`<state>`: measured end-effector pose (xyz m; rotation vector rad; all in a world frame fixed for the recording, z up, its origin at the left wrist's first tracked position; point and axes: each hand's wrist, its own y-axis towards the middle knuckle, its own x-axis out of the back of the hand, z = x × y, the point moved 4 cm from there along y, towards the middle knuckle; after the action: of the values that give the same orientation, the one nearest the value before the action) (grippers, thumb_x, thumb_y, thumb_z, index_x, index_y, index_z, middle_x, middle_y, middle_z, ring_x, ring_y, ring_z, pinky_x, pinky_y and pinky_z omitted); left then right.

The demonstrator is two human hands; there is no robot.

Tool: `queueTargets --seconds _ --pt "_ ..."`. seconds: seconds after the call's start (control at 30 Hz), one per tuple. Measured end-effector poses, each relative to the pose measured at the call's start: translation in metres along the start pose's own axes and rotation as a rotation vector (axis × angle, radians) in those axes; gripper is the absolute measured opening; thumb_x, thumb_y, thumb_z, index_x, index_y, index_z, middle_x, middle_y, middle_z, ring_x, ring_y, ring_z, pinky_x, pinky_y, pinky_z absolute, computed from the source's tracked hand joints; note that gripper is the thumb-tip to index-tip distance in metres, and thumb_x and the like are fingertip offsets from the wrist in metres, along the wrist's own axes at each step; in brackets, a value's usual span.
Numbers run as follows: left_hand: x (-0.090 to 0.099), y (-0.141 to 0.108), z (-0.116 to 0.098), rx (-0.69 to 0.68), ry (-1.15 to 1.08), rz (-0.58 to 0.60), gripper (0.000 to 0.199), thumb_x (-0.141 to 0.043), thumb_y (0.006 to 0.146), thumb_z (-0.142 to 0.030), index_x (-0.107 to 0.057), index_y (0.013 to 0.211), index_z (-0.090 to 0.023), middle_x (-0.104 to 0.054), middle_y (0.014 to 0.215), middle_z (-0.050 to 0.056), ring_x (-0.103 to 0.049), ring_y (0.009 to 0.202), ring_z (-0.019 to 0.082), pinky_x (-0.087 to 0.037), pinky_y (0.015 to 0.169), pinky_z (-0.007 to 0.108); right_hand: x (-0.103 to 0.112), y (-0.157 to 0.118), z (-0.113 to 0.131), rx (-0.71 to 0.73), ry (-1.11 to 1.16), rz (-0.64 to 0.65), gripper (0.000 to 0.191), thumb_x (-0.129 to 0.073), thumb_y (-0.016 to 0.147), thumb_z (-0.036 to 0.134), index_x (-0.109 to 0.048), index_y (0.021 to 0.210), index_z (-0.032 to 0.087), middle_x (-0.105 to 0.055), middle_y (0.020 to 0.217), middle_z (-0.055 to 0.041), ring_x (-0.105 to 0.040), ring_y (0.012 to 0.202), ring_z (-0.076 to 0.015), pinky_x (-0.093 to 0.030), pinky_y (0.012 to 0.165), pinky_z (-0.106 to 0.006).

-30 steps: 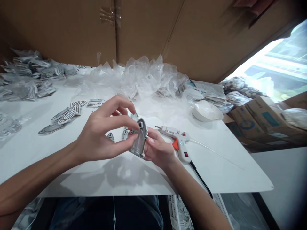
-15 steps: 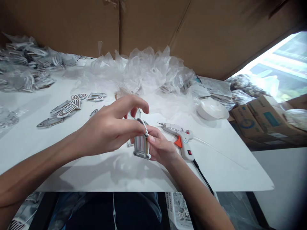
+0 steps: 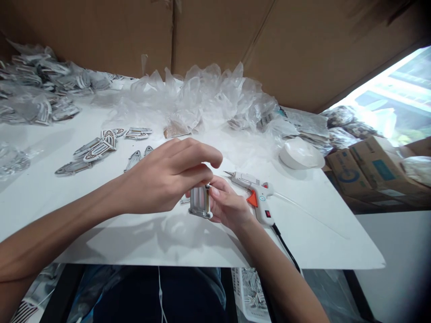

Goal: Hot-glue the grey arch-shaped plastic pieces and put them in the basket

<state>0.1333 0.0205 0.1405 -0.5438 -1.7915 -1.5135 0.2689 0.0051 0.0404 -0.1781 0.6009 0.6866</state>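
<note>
Over the front edge of the white flat-topped table (image 3: 336, 255), near its middle, the right hand (image 3: 229, 202) pinches the side of a small silver-grey frame with upright bars (image 3: 200, 204) between thumb and fingers. The left hand (image 3: 175, 175) bends over the frame's upper end, fingers curled; whether its fingertips grip anything cannot be told. Just right of the hands lies a white glue gun with an orange trigger (image 3: 263, 204), nozzle toward them, its black cable (image 3: 286, 246) running to the front edge. Beyond it, near the right edge, sits a shallow white bowl (image 3: 301, 153). Loose grey arched pieces with brown patterning (image 3: 99, 150) lie toward the left edge, crumpled clear plastic bags (image 3: 208, 96) along the back edge, and bagged grey pieces (image 3: 32, 85) in the back left corner.
</note>
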Motion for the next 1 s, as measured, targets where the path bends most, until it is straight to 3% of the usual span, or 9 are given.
queueTargets --seconds 0.27,0.43,0.67,0.83,1.0 --pt "0.018 0.0 0.016 0.121 0.02 -0.013 0.007 -0.054 0.089 -0.014 -0.057 0.088 -0.019 -0.052 0.113 0.007 -0.055 0.102 0.016 -0.051 0.077 0.029 -0.006 0.001 0.006 0.005 0.024 -0.031 0.035 -0.063 0.084 0.039 -0.065 0.11 0.016 -0.064 0.1 -0.0079 -0.047 0.051 -0.002 -0.032 0.037 -0.011" --pt "0.026 -0.006 0.034 0.243 0.042 -0.02 0.006 -0.055 0.09 -0.019 -0.06 0.092 -0.02 -0.048 0.122 0.007 -0.055 0.109 0.017 -0.053 0.095 0.037 -0.009 0.0 0.007 -0.048 0.096 -0.015 0.039 -0.061 0.084 0.036 -0.064 0.116 0.014 -0.065 0.106 -0.0114 -0.053 0.055 -0.0051 -0.031 0.037 -0.012" --pt "0.027 -0.01 0.042 0.411 0.053 0.081 0.025 -0.053 0.089 -0.025 -0.057 0.114 -0.024 -0.045 0.134 0.006 -0.053 0.119 0.022 -0.054 0.095 0.039 -0.006 0.003 0.007 -0.055 0.046 -0.055 0.055 -0.052 0.086 0.037 -0.05 0.133 0.009 -0.064 0.112 -0.0189 -0.054 0.055 -0.0084 -0.028 0.033 -0.015" --pt "0.032 -0.009 0.036 0.387 0.038 0.05 0.022 -0.055 0.089 -0.026 -0.06 0.11 -0.022 -0.048 0.131 0.006 -0.052 0.12 0.022 -0.052 0.095 0.036 -0.007 0.004 0.008 -0.053 0.03 -0.109 0.054 -0.055 0.083 0.038 -0.051 0.129 0.01 -0.063 0.114 -0.0175 -0.056 0.056 -0.0084 -0.03 0.034 -0.015" --pt "0.032 -0.009 0.033 0.366 0.036 0.04 0.023 -0.06 0.088 -0.023 -0.061 0.111 -0.02 -0.05 0.131 0.007 -0.051 0.12 0.02 -0.051 0.092 0.03 -0.008 0.004 0.007 -0.035 -0.004 -0.129 0.051 -0.062 0.073 0.023 -0.058 0.123 0.016 -0.065 0.105 -0.0096 -0.056 0.057 -0.0078 -0.032 0.035 -0.014"
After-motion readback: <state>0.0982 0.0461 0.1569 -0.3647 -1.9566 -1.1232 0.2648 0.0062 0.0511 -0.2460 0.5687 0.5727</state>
